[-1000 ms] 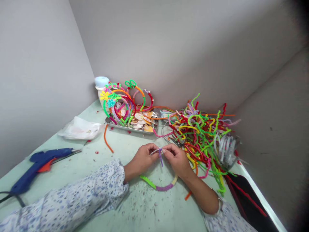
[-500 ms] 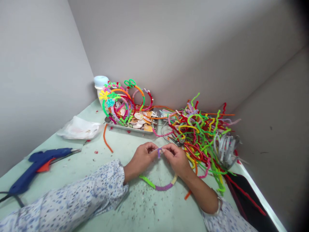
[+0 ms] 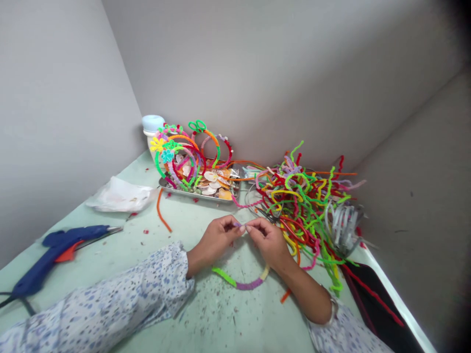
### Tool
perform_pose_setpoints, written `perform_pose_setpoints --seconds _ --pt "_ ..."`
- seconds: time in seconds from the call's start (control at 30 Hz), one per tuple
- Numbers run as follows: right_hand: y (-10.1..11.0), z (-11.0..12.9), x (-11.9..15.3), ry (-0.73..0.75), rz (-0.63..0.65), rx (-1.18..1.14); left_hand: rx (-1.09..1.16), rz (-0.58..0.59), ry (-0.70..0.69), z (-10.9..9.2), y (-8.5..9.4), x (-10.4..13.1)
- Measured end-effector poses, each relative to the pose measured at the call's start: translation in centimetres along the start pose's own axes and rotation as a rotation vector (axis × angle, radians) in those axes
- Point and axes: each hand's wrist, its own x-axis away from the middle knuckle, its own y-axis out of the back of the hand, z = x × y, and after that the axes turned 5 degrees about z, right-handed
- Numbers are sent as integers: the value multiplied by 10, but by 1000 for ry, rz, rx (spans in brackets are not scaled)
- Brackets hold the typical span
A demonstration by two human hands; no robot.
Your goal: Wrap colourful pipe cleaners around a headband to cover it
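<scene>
Tray (image 3: 198, 197) w/ shell-like pcs (image 3: 210, 176), fuzzy hoops (image 3: 213, 138); both hands (image 3: 213, 240) (image 3: 270, 245) pinching purple strand (image 3: 236, 224).

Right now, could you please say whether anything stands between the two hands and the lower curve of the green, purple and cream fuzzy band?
Nothing visible does: only speckled pale green tabletop shows between the left hand, the right hand and the lower curve of the fuzzy band.

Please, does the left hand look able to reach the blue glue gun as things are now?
Probably yes: the blue glue gun lies to the left of the left hand, with nothing tall standing between them. However, that hand's grip seems occupied with a purple strip.
</scene>
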Motion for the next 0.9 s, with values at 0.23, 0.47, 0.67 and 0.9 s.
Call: perform_pose_setpoints --seconds 0.23,0.47,0.67,0.9 --pt "0 0 1 -1 7 -2 -43 -2 -11 0 0 0" --pt "0 0 2 26 5 -6 -35 -34 61 -2 1 -1" --pt "0 1 3 36 -4 -3 -18 -33 93 -5 1 -2" --pt "0 1 3 35 -18 24 21 -1 99 -5 1 -3"
